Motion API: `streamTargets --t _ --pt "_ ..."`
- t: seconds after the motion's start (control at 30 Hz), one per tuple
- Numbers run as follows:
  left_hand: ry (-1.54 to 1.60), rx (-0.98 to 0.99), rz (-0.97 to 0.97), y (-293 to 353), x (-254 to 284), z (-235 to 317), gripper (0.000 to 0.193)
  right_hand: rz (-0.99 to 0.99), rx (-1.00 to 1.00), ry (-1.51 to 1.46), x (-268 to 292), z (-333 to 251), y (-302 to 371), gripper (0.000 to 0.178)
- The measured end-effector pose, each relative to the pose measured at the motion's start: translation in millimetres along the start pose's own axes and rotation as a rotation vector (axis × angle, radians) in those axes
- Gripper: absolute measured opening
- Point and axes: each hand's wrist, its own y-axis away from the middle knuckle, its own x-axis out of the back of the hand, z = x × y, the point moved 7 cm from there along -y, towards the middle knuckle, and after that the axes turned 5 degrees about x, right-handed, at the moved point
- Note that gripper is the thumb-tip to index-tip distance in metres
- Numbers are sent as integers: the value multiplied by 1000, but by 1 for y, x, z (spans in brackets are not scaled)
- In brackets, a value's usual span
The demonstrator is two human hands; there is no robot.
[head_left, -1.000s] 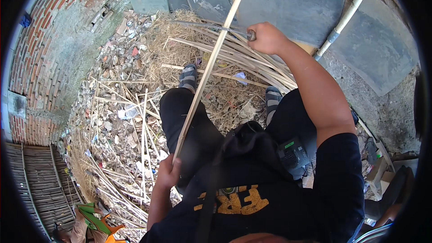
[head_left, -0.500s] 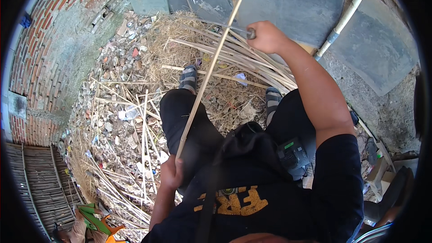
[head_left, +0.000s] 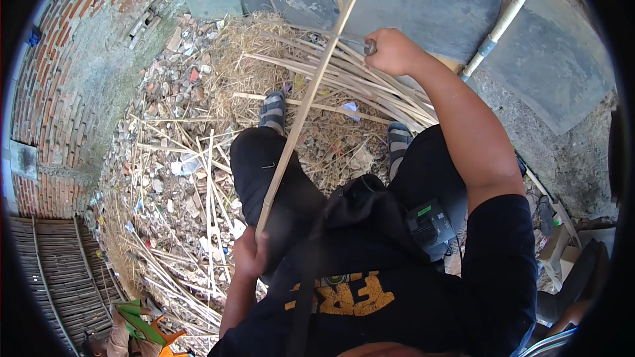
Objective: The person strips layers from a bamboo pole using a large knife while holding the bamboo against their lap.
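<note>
A long, pale bamboo strip (head_left: 299, 122) slants up and away from me, its near end closed in my left hand (head_left: 250, 253) beside my left thigh. My right hand (head_left: 394, 53) is wrapped round the dark handle of a long-bladed knife (head_left: 371, 47), at the far side of my knees. The thin grey blade reaches left from the handle and meets or crosses the strip near its far end. Whether the edge cuts into the wood is too fine to tell. Beyond the strip lies a bundle of similar bamboo strips (head_left: 370, 92).
Rubble and litter (head_left: 159, 185) cover the ground, with more strips scattered at left. Fibrous shavings (head_left: 248, 53) are heaped ahead. Grey panels (head_left: 423, 6) and a white pipe (head_left: 509, 16) stand at the far side, a brick wall (head_left: 59, 92) at left. Another person (head_left: 122, 337) is at lower left.
The bamboo strip has turned slightly, showing a broader face. Both hands keep their hold in nearly the same places, and the background has shifted a little to the left.
</note>
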Motion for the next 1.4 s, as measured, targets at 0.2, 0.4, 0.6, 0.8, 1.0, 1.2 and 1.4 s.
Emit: streamTargets --t 0.2,0.4,0.6,0.8,1.0,1.2,1.4 --pt "-34 29 -7 0 -1 -14 41 19 7 -5 9 -10 11 25" --pt "3 -12 -22 -3 -2 -15 39 -180 242 98 8 -79 36 24" --pt "-12 -19 14 -4 -3 -6 38 -63 107 -81 7 -10 9 28" --pt "-28 -5 -17 -4 0 -9 37 65 64 -23 19 -18 20 27" --pt "-7 -19 -40 -7 0 -12 37 -91 243 207 9 -73 27 25" --pt "-47 -6 15 -2 1 -3 38 157 22 -90 20 8 3 28" --pt "-52 -2 -31 -5 2 -8 39 -25 94 58 14 -30 20 26"
